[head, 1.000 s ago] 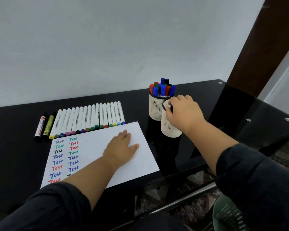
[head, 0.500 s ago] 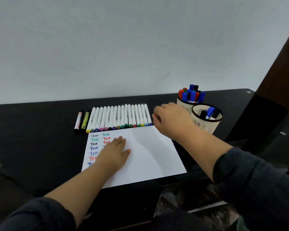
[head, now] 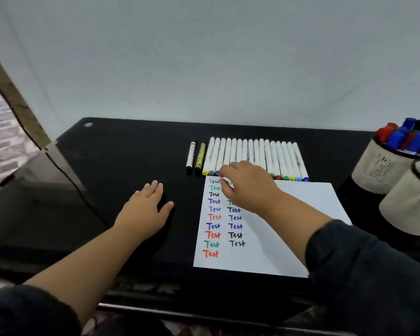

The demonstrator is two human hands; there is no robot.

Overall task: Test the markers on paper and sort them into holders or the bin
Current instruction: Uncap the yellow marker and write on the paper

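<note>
The right hand (head: 246, 185) has its grip curled round a white marker (head: 227, 182) at the near end of the marker row (head: 255, 156), right over the top edge of the paper (head: 289, 226), which is covered in coloured "Test" scribbles. The row sits along the desk's (head: 131, 154) back edge, with two loose markers (head: 195, 157) just left of it. Left hand (head: 146, 209) lies flat and relaxed on the desk, left of the paper, holding nothing. Two holders (head: 386, 170) stand at the right edge, the far one full of markers.
</note>
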